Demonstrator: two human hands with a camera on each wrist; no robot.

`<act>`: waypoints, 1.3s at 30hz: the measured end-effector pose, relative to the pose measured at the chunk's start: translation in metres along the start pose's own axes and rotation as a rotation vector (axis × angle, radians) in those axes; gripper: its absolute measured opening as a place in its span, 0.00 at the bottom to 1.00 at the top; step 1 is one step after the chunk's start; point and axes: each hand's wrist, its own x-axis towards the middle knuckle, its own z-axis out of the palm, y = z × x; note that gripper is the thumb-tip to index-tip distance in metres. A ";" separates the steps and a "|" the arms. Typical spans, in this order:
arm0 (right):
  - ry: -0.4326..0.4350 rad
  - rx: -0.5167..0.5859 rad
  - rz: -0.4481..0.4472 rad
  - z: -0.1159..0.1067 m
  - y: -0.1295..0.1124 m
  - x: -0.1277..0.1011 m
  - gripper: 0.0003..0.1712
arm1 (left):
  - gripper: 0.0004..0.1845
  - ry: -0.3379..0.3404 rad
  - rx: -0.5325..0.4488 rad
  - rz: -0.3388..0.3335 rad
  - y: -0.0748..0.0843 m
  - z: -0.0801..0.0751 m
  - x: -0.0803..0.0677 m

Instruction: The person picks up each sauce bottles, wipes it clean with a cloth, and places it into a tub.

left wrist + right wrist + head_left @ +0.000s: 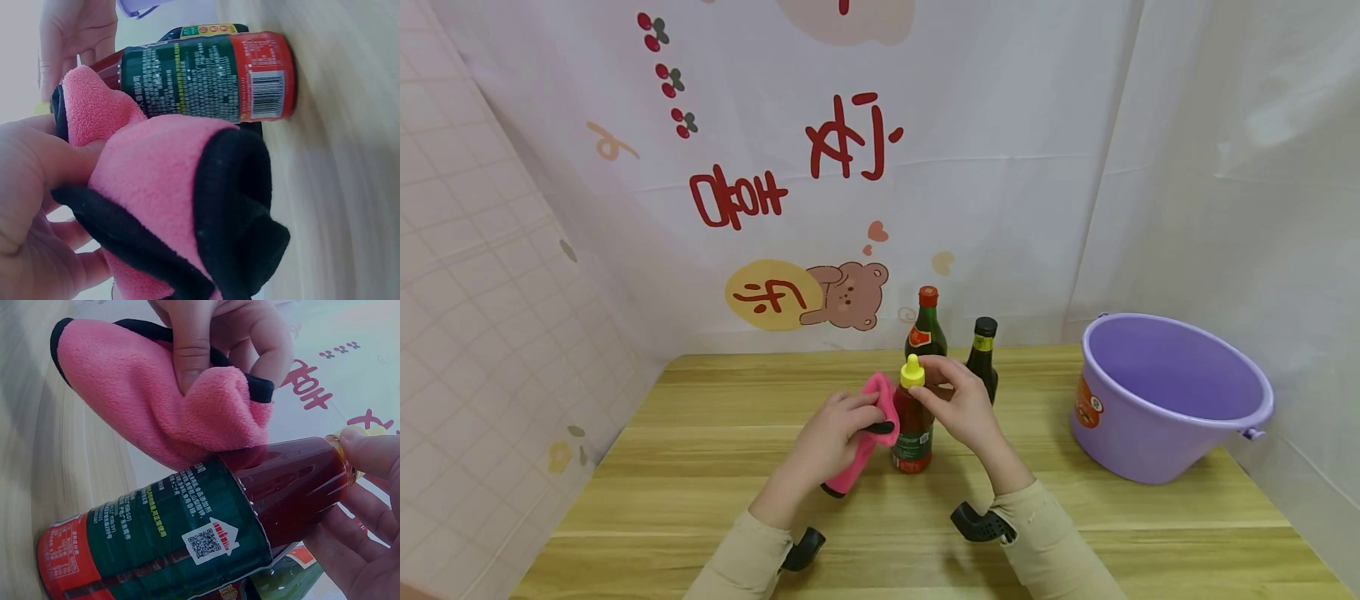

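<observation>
My left hand grips a folded pink cloth with black edging. The cloth lies against the left side of a red sauce bottle with a green label and yellow pointed cap. With thumb and fingers, my right hand holds that bottle at its neck, just under the cap. The sauce bottle stands upright in the head view. Behind it is a green glass bottle with a red cap, and to the right a dark bottle with a black cap, partly hidden by my right hand.
A purple bucket stands on the right side of the wooden table. White printed curtains hang behind the table and along both sides.
</observation>
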 end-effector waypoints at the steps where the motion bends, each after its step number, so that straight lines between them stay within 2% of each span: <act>1: 0.000 0.000 0.001 0.000 0.000 0.000 0.21 | 0.15 0.000 0.000 -0.001 0.000 0.001 -0.001; 22: 0.003 -0.014 0.004 0.000 -0.001 0.000 0.21 | 0.15 -0.023 -0.028 0.018 -0.011 0.025 -0.019; 29: 0.004 -0.010 0.007 0.000 -0.001 0.000 0.21 | 0.13 -0.070 -0.009 0.011 -0.013 0.030 -0.022; 39: 0.005 -0.005 0.007 0.001 -0.001 0.000 0.22 | 0.15 -0.120 0.013 0.015 -0.015 0.035 -0.024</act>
